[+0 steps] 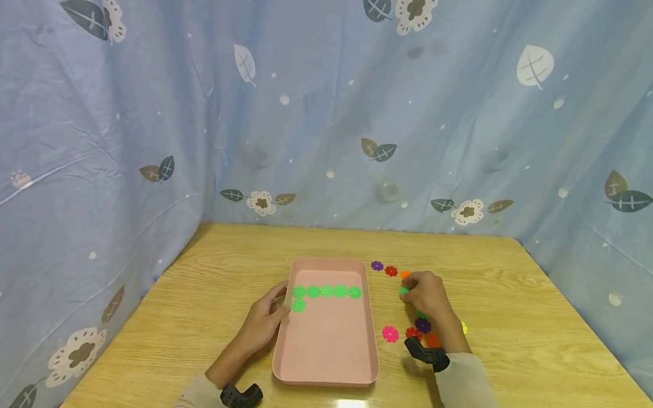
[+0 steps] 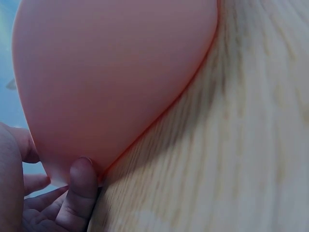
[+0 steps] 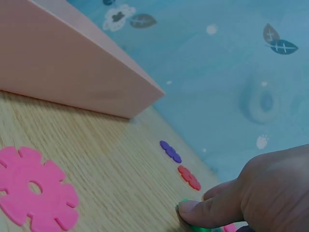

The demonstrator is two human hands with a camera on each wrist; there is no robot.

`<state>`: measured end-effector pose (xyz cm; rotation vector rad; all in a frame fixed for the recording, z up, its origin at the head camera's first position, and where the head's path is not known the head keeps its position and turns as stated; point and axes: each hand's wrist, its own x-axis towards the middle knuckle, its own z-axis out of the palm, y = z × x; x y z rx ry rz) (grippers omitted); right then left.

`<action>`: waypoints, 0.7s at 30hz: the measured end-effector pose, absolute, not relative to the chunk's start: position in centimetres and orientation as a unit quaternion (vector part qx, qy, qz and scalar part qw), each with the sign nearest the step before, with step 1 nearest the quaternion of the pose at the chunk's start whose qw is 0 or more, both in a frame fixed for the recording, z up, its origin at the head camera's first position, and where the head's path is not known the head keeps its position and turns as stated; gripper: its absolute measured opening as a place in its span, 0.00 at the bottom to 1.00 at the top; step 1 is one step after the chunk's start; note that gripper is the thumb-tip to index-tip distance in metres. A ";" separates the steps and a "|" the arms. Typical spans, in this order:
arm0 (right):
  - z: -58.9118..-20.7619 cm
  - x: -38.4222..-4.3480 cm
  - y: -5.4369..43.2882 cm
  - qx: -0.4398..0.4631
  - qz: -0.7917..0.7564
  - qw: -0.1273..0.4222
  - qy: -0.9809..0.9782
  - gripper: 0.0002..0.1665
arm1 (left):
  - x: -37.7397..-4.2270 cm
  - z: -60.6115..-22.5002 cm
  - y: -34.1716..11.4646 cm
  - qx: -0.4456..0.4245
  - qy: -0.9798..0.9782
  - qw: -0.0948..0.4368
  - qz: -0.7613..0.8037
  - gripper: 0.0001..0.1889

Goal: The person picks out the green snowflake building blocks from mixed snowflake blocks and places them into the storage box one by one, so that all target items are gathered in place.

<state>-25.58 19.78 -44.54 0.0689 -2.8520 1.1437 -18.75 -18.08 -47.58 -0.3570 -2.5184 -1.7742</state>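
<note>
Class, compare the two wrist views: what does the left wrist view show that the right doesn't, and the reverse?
Only the left wrist view shows the left hand, its thumb against the pink tray.

Only the right wrist view shows the right hand, its thumb on a green disc, plus pink, purple and red discs.

Both share the tray, the wooden table and the blue curtain.

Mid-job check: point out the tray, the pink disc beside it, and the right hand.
Tray (image 1: 329,345): head view, on bare floor.
Pink disc (image 3: 52,192): right wrist view, on its face, right of centre hole.
Right hand (image 1: 429,294): head view, on back of hand.
</note>
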 end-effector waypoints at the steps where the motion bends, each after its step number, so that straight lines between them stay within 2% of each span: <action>1: -44.5 -25.6 19.7 0.021 0.369 0.033 -0.929 0.18 | -18.7 -47.5 -18.1 -0.116 -0.810 0.019 -0.574 0.31; 6: -44.5 -25.7 19.6 0.024 0.362 0.028 -0.931 0.16 | -18.8 -47.3 -18.3 -0.116 -0.806 0.012 -0.580 0.31; 17: -43.8 -25.1 19.0 0.056 0.368 0.023 -0.928 0.03 | -18.8 -47.4 -18.2 -0.115 -0.811 0.010 -0.574 0.31; 21: -43.7 -24.9 18.6 0.075 0.385 0.019 -0.920 0.02 | -18.9 -47.6 -18.1 -0.112 -0.813 0.021 -0.571 0.31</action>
